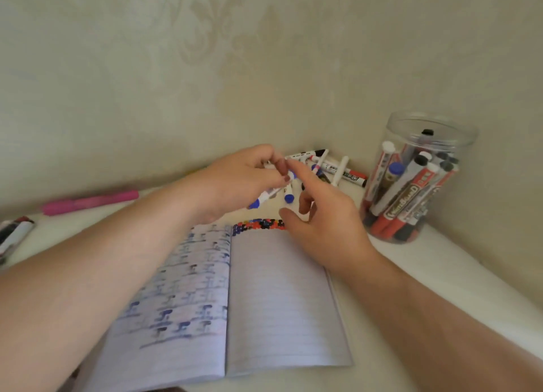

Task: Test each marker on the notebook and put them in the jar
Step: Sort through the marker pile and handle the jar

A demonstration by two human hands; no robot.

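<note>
A: Status?

B: My left hand (244,180) is pinched on a slim white plastic marker with a blue cap (266,196), held above the top edge of the open lined paper notebook (282,297). A second blue-capped one (289,196) hangs right beside it; can't tell which fingers carry it. My right hand (326,221) is spread, holding nothing.

A: Handling?

B: I'd judge it light, stiff and smooth, so slippery. Grip mid-barrel, pull the cap straight off.

A: Destination?

B: The clear round plastic jar (423,168) on the white bench (440,274), right of the notebook, already crowded with markers. Thin wall; likely tips easily.
</note>
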